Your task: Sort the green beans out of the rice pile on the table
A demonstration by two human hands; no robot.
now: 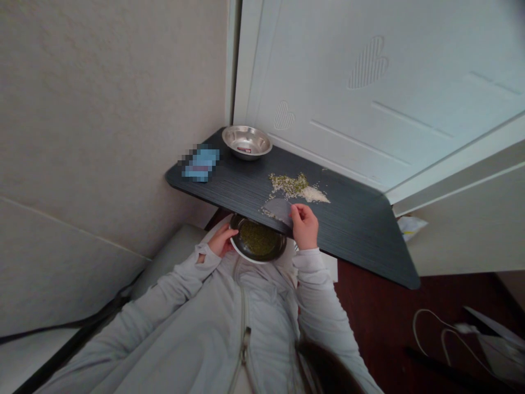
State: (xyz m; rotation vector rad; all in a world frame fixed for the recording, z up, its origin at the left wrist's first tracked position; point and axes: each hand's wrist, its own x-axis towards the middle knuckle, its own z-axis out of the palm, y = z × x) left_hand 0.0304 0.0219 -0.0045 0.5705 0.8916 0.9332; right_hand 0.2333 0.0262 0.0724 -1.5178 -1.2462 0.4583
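My left hand (222, 239) grips the rim of a bowl (257, 241) with a dark inside, held below the table's near edge. Small green beans cover its bottom. My right hand (304, 221) pinches a thin, translucent, rounded scraper (278, 209) between thumb and fingers. The scraper rests low over the tabletop, close to the edge above the bowl, with pale grains around it. Just beyond lies a mixed pile of green beans and white grains (289, 185), and beside it a heap of white rice-like grains (315, 195).
On the dark table (361, 230), a shiny steel basin (247, 143) stands at the back left, near a blurred blue item (202, 164). A wall borders the left side and a white door (328, 71) the back. White cables (435, 314) lie at lower right.
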